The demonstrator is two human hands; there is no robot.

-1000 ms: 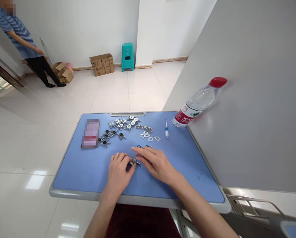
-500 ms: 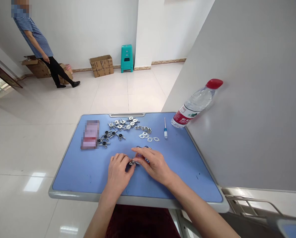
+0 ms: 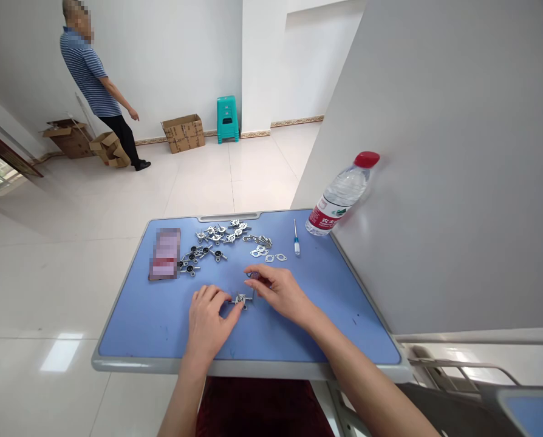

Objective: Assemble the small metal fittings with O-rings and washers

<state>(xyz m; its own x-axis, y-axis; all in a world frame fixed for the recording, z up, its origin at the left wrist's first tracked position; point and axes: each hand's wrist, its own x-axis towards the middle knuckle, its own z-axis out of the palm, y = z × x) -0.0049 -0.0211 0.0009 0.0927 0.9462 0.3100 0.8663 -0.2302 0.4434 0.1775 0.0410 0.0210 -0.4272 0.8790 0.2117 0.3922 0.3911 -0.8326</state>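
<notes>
My left hand [image 3: 211,318] rests on the desk, with thumb and forefinger gripping a small metal valve [image 3: 240,300] with thin pipe stubs. The valve lies on the blue desktop. Just up and right of it, my right hand [image 3: 280,294] has its thumb and fingers drawn together around something small and dark, mostly hidden by the fingers. Beyond the hands lie several valves with black discs [image 3: 205,250] and several valves with metal plates [image 3: 217,233]. Loose flat oval plates [image 3: 269,258] and a cluster of curved metal pieces [image 3: 260,241] sit to their right.
A phone [image 3: 166,255] lies at the desk's left. A screwdriver [image 3: 297,240] and a water bottle [image 3: 339,197] are at the right, beside a grey partition [image 3: 435,182]. Beyond are a cardboard box [image 3: 183,133], green stools [image 3: 227,119] and a person [image 3: 93,79] standing.
My right hand has drawn back from the valve, towards the far side of the desk. My left hand stays on the valve. The person in the background has moved right.
</notes>
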